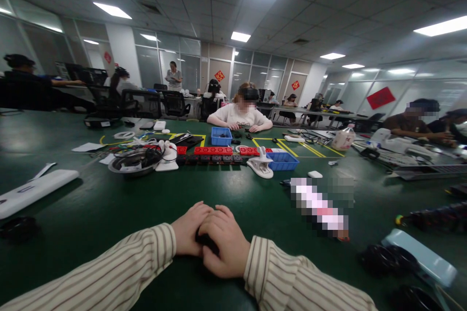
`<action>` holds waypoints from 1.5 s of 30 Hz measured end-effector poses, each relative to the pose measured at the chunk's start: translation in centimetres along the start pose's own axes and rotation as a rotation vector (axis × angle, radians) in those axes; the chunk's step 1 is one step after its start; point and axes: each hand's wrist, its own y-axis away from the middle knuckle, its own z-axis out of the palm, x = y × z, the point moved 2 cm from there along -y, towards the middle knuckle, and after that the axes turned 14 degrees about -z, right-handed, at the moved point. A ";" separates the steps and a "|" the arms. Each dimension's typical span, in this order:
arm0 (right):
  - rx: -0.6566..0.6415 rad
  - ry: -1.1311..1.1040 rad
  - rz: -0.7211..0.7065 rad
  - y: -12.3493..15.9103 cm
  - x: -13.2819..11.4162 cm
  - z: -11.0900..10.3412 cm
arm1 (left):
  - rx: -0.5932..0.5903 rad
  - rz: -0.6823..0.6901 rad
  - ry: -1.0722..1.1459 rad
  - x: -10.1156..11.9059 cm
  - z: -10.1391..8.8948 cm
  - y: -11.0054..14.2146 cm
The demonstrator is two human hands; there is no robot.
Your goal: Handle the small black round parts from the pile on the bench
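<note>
Close together above the near part of the green table (153,199), my left hand (188,231) and my right hand (228,240) are closed round a small black object (207,240). Most of it is hidden by my fingers, so its kind cannot be made out. My right hand lies over its near side, with the thumb lowest, and my left hand grips it from the other side. Farther off, in the table's middle, stand a row of red socket strips (213,150), black socket strips (215,159) and a white clip-on base (260,163).
A metal bowl (134,167) of cables stands left of the strips. Two blue bins (221,137) are near them. A white case (36,192) lies left; a light-blue case (419,257) and black coils (379,260) lie right. Across the table sits a person (239,114) wearing a headset.
</note>
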 end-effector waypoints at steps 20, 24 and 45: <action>-0.155 0.030 -0.021 0.4 0.6 0.9 | -0.045 0.015 0.074 -0.2 -0.2 -0.3; -0.141 0.011 -0.126 0.4 0.2 0.8 | -0.033 0.030 0.097 -0.4 -0.1 -0.4; -0.087 0.108 0.206 0.4 0.7 0.4 | 0.001 -0.022 0.052 0.2 -0.7 -0.2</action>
